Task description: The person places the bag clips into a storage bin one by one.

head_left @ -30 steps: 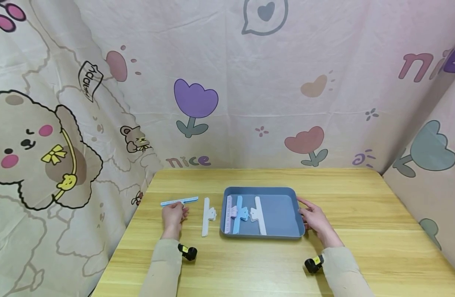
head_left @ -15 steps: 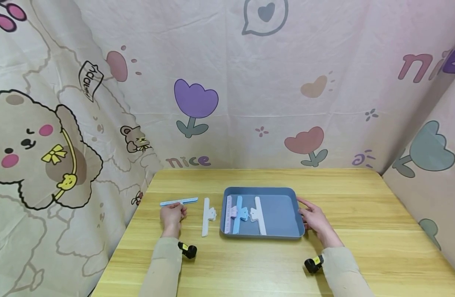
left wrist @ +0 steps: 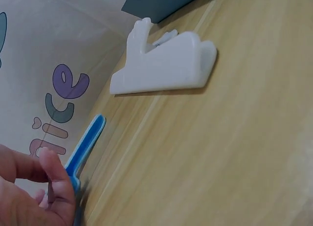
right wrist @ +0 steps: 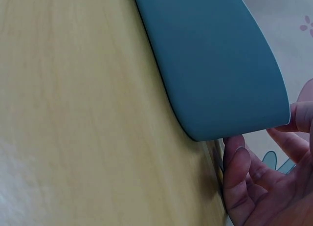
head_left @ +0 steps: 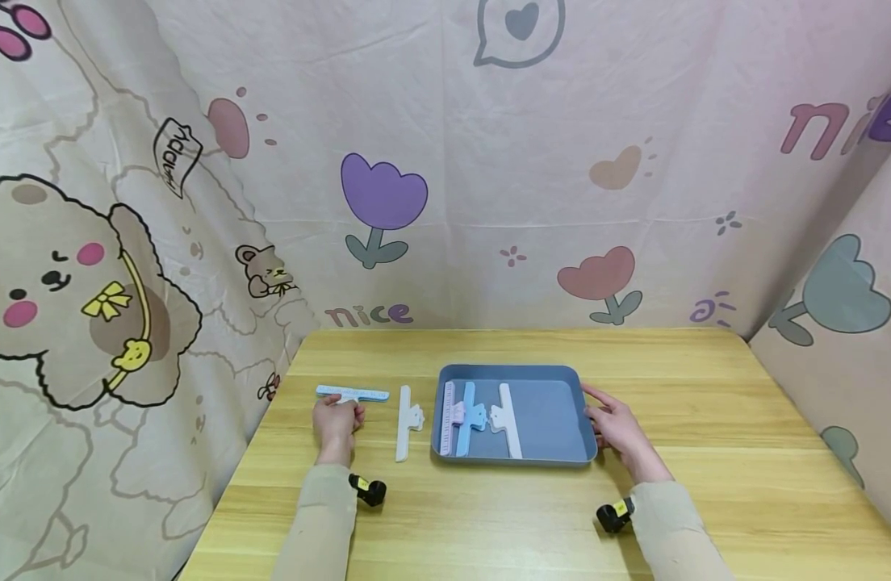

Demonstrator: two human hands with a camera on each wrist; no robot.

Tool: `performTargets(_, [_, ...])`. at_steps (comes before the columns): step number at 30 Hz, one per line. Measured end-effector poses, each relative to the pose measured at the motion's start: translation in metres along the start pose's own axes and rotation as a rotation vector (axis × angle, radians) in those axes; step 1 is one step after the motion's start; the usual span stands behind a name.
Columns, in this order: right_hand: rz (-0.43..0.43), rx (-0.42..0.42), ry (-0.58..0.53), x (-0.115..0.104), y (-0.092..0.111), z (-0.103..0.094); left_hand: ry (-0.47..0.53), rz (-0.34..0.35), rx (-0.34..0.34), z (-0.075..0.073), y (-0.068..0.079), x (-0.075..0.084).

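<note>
In the head view my left hand (head_left: 334,421) pinches the handle of a light-blue ruler clip (head_left: 369,395), whose long bar lies crosswise beyond the fingers. In the left wrist view the blue clip (left wrist: 87,143) stands close over the table, partly hidden by the fingers. A white clip (head_left: 403,424) lies between this hand and the blue-grey tray (head_left: 554,464). At the tray's right wall, my right hand (head_left: 620,428) rests with its fingertips against the side and rim. Inside the tray lie a pale pink clip (head_left: 447,420), a blue clip (head_left: 469,415) and a white clip (head_left: 509,424).
A wooden table (head_left: 489,524) carries everything. Behind it hangs a printed curtain (head_left: 445,161), meeting the table's back edge and both sides. Small black cameras sit at the left cuff (head_left: 369,492) and the right cuff (head_left: 615,516).
The blue clip in my left hand has turned slightly clockwise, its right end now lower than its left. My right hand and the tray stay in place.
</note>
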State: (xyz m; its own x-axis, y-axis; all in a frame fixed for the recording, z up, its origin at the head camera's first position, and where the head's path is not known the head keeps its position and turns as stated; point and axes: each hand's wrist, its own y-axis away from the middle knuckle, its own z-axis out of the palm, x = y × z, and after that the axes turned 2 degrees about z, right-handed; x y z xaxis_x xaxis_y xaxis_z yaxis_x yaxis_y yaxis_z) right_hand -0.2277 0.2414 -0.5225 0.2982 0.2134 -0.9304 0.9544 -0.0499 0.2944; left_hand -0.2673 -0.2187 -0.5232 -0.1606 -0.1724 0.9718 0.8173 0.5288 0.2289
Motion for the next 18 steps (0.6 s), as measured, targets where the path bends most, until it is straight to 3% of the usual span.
performTargets(12, [-0.005, 0.009, -0.005, 0.0013, -0.0025, -0.0002, -0.022, 0.045, 0.002, -0.0017, -0.0003, -0.0048])
performTargets(18, [-0.012, 0.001, -0.005, 0.0021, -0.0021, 0.0003, -0.044, 0.072, -0.042, 0.0007, 0.0010, -0.0068])
